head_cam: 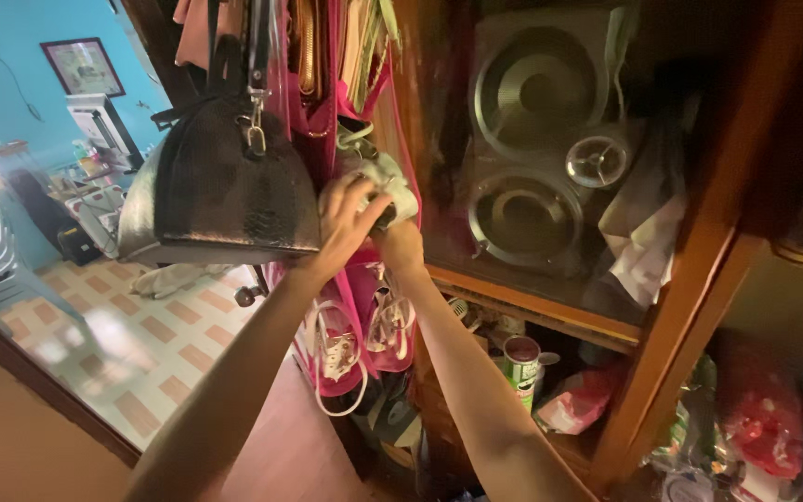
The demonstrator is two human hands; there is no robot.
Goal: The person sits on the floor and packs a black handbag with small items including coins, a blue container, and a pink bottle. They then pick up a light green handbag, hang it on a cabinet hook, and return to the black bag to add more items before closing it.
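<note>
Both hands meet just right of the black handbag (225,181): the left hand (350,218) and right hand (400,244) clutch a pale cloth bundle (385,177) against the pink hanging organiser (364,307).

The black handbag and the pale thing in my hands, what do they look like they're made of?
Handbag: seems to be leather or imitation leather with a scaly, reptile-like embossed grain and a dull sheen, plus a metal clasp.

Pale thing, gripped by both hands (left, right): looks like soft cloth or canvas, matte and creased; possibly a shoe, hard to tell.
</note>
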